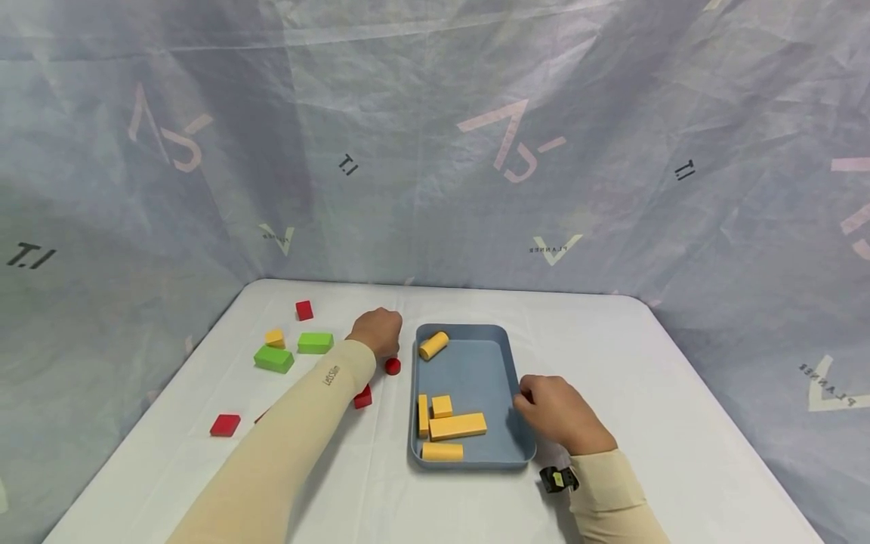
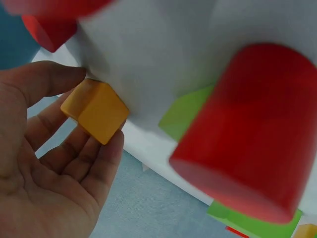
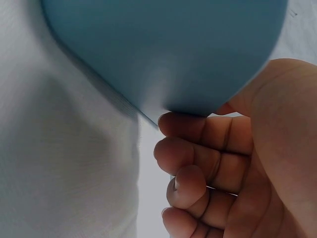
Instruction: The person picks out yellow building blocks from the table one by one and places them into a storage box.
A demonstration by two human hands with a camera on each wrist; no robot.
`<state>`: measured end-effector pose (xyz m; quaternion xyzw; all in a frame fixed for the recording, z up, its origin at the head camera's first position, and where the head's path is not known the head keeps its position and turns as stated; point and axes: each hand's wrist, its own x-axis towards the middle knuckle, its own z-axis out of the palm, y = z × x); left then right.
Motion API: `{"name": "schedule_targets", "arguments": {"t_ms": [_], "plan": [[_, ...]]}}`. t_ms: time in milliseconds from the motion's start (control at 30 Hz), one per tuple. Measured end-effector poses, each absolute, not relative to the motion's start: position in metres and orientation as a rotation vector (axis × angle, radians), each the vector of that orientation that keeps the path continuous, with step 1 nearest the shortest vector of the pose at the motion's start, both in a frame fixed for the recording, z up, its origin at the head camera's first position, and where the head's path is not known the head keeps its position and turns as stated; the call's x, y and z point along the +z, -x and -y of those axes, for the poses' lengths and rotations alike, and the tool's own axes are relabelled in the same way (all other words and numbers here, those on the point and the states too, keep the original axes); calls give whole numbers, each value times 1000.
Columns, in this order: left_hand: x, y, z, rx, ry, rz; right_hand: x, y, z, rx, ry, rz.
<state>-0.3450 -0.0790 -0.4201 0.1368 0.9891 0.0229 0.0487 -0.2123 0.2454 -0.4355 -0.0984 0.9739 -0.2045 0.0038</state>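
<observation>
My left hand (image 1: 377,331) is over the table just left of the tray's far end. In the left wrist view its thumb and fingers pinch a yellow block (image 2: 103,114); the head view hides this block behind the hand. On the right, my right hand (image 1: 560,408) grips the side of the blue-grey tray (image 1: 482,381), fingers curled under its wall (image 3: 163,59) in the right wrist view. Inside the tray lie several yellow pieces, among them a cylinder (image 1: 433,345), a small cube (image 1: 442,406) and a long block (image 1: 458,427).
Left of the tray lie two green blocks (image 1: 316,343), a yellow block (image 1: 275,338) and several red pieces, including a red cylinder (image 1: 393,366) and a flat red block (image 1: 225,425). My left forearm partly covers some red pieces. A grey curtain (image 1: 421,166) hangs behind the white table (image 1: 612,340).
</observation>
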Motion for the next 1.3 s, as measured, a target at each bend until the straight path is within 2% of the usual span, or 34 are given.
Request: {"name": "schedule_targets", "arguments": {"t_ms": [667,1300], "plan": [[-426,351,85,80,-395,-2980,-438,213,-246,-646,309,-3047],[-395,338,65,74,-681,-3055,-437,213,-246,-657,318,-3047]]}}
